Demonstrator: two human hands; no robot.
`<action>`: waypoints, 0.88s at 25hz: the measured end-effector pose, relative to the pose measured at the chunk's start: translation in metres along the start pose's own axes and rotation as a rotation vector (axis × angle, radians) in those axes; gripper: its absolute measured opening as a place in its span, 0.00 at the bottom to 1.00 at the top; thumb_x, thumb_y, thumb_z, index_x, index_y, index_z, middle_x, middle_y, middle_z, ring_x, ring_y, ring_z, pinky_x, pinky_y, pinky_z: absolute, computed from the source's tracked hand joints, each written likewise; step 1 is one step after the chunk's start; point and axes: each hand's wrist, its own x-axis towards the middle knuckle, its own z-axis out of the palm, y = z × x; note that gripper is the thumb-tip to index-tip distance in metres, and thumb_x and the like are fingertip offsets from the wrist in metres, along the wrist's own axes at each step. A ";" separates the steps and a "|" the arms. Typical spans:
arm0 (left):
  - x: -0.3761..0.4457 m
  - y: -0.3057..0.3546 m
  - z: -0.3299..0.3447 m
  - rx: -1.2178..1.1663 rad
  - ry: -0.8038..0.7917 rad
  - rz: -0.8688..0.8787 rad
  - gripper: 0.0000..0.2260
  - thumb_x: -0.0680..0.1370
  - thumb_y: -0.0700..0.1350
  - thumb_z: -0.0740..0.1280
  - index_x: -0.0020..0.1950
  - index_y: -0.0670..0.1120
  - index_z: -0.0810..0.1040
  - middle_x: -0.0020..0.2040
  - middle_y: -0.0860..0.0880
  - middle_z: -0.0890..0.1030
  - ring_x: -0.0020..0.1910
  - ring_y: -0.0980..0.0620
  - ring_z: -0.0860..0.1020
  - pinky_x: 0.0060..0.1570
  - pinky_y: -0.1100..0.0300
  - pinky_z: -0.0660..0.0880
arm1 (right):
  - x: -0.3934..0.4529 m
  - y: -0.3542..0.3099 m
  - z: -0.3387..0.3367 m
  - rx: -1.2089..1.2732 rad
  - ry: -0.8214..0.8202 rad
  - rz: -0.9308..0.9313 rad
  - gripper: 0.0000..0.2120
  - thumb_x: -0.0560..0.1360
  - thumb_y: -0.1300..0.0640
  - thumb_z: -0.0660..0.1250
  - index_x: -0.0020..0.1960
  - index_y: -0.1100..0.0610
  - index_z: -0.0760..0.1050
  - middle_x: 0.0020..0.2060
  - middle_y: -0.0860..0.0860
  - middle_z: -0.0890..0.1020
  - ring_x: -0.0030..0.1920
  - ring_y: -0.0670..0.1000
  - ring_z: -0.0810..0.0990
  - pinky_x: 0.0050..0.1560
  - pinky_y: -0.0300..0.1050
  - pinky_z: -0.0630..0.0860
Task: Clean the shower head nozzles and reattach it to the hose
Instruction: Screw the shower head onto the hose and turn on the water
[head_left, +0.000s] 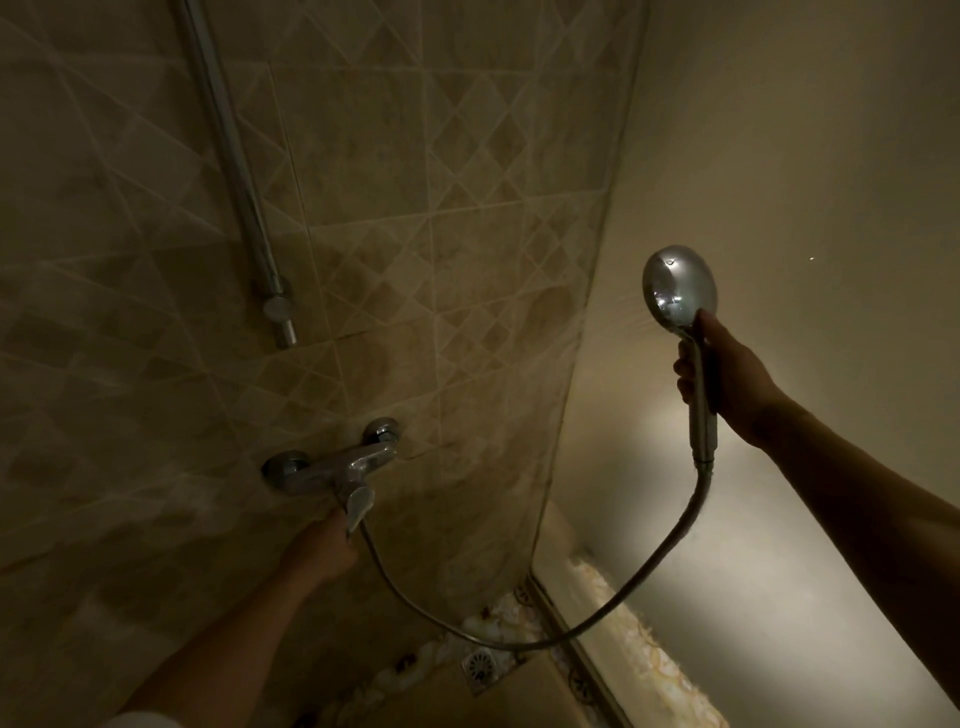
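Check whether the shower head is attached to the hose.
Attached: the shower head handle, gripped by the right hand, runs straight into the hose.

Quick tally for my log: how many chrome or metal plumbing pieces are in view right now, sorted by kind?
Shower head: 1, gripped by the right hand
Hose: 1, joined to the shower head's handle
Mixer tap: 1, the left hand at its lever
Wall rail: 1
Floor drain: 1
Total: 5
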 end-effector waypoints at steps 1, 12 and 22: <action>0.000 0.000 0.001 -0.004 0.002 0.003 0.15 0.77 0.44 0.63 0.62 0.44 0.69 0.52 0.42 0.80 0.50 0.44 0.79 0.43 0.57 0.71 | 0.000 0.000 0.000 -0.002 0.002 -0.003 0.23 0.78 0.35 0.56 0.39 0.54 0.72 0.31 0.50 0.74 0.32 0.51 0.71 0.39 0.46 0.71; 0.002 -0.001 0.002 0.002 0.013 -0.011 0.12 0.77 0.44 0.62 0.60 0.45 0.70 0.51 0.42 0.80 0.50 0.44 0.79 0.42 0.57 0.70 | 0.003 -0.003 0.001 -0.004 -0.010 -0.026 0.22 0.77 0.36 0.57 0.41 0.54 0.72 0.32 0.50 0.74 0.33 0.50 0.71 0.40 0.46 0.71; 0.003 -0.005 -0.001 -0.010 0.056 0.014 0.08 0.78 0.47 0.63 0.55 0.48 0.75 0.53 0.45 0.81 0.52 0.45 0.79 0.43 0.58 0.69 | 0.025 0.002 0.013 0.032 -0.034 -0.019 0.21 0.77 0.36 0.57 0.44 0.54 0.73 0.32 0.49 0.75 0.34 0.50 0.72 0.43 0.47 0.72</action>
